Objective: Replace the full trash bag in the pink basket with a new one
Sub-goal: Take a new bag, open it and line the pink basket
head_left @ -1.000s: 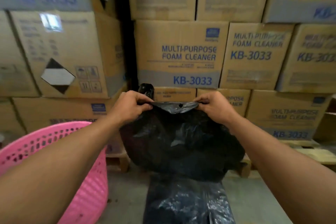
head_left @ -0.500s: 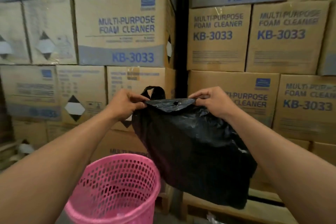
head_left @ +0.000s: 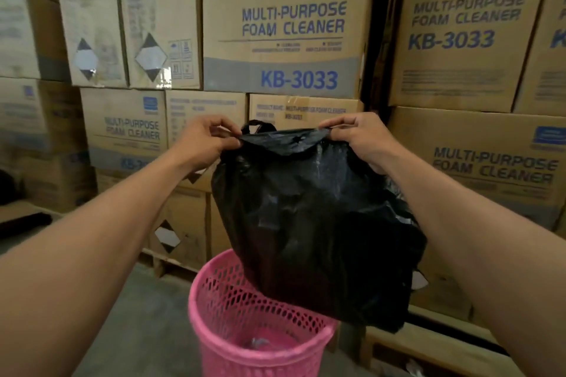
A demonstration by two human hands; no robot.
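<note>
- Held up at frame centre: crumpled black plastic trash bag (head_left: 312,223), hanging above and partly in front of the pink perforated plastic basket (head_left: 245,330) at bottom centre.
- Left hand (head_left: 205,141), left of centre, pinched shut on the bag's top edge.
- Right hand (head_left: 355,138), right of centre, closed on the same edge, stretching the mouth flat.
- One bag handle looped up between the hands.
- Behind, filling the frame: stacked brown cardboard cartons (head_left: 284,27) printed "MULTI-PURPOSE FOAM CLEANER KB-3033".
- Lower left: grey concrete floor (head_left: 147,330).
</note>
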